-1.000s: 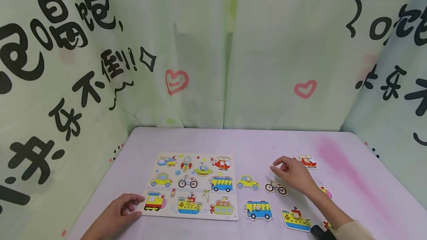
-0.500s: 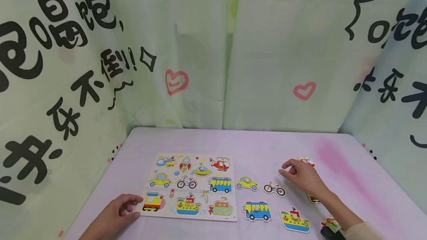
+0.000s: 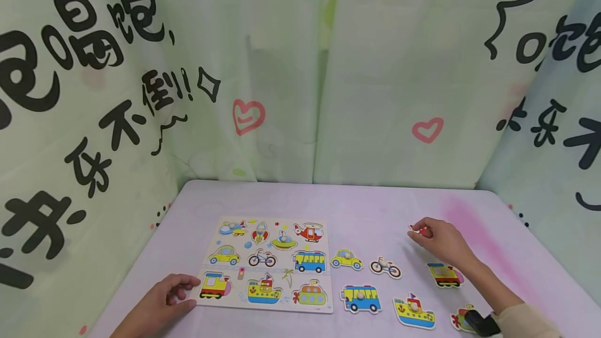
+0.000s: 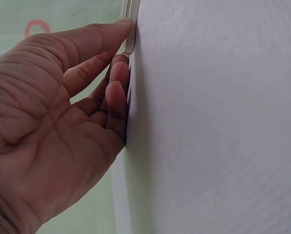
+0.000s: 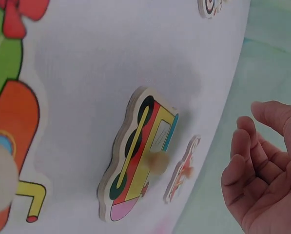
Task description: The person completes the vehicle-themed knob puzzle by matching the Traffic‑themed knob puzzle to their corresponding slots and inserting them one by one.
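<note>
My left hand [image 3: 171, 293] pinches the near left corner of a wooden peg puzzle board [image 3: 267, 304] printed with vehicles. In the left wrist view, the thumb [image 4: 101, 36] presses on the board's edge [image 4: 130, 29], with the other fingers curled beside it. On the right, my right hand [image 3: 443, 241] is over the red helicopter piece [image 3: 421, 231], partly hiding it. The right wrist view shows that hand [image 5: 267, 165] with loosely bent fingers, apart from the helicopter piece [image 5: 183, 170] and its knob. Nearer lies the train piece [image 3: 445, 275].
Between board and right hand lie the car piece [image 3: 346, 260], bicycle piece [image 3: 386, 268], bus piece [image 3: 360, 299] and ship piece [image 3: 414, 313]. A submarine piece [image 3: 459, 320] is partly behind the black wrist camera [image 3: 482, 323]. Printed curtains [image 3: 366, 67] surround the table [image 3: 366, 205].
My right hand has moved right and down over the helicopter piece, uncovering the train piece. My left hand stays at the board's corner.
</note>
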Demonstrator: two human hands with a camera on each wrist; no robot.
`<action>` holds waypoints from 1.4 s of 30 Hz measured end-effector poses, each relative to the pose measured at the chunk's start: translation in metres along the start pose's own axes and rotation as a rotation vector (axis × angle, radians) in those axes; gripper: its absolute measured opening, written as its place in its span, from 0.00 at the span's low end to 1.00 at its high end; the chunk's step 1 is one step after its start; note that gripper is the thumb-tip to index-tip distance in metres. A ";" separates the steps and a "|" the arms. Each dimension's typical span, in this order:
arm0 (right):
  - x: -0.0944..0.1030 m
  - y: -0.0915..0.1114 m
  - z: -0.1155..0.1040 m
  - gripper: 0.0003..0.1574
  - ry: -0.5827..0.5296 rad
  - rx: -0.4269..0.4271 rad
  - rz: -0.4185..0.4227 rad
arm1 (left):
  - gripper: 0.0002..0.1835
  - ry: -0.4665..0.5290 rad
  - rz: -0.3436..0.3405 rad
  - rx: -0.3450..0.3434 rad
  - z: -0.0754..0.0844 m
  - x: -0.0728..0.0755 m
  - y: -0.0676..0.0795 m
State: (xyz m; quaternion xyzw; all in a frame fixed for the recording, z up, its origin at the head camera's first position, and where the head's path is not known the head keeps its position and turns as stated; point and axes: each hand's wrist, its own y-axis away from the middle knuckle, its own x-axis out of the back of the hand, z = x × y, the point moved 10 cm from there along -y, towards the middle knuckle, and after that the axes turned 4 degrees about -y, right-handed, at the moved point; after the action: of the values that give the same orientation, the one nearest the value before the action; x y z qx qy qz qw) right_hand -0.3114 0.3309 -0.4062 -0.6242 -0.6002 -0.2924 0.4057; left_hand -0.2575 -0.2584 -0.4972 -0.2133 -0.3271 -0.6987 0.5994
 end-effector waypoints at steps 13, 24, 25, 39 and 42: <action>-0.004 -0.007 0.033 0.16 0.029 -0.097 -0.059 | 0.23 -0.009 0.008 -0.010 0.000 0.001 0.000; -0.001 -0.012 0.052 0.17 0.004 -0.133 -0.036 | 0.23 -0.022 0.004 -0.019 0.001 0.001 -0.001; -0.001 -0.013 0.053 0.17 0.000 -0.135 -0.034 | 0.23 -0.021 0.002 -0.025 0.002 0.001 -0.001; -0.003 -0.025 0.064 0.19 -0.012 -0.166 -0.055 | 0.23 -0.003 -0.006 -0.033 0.000 0.000 -0.002; -0.003 -0.026 0.069 0.20 -0.037 -0.190 -0.065 | 0.23 0.000 0.000 -0.012 -0.002 0.000 -0.002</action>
State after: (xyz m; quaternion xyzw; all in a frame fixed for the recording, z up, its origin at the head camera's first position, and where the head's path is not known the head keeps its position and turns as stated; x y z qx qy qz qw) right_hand -0.3460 0.3868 -0.4389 -0.6451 -0.5973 -0.3494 0.3239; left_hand -0.2594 -0.2598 -0.4992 -0.2169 -0.3228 -0.7007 0.5981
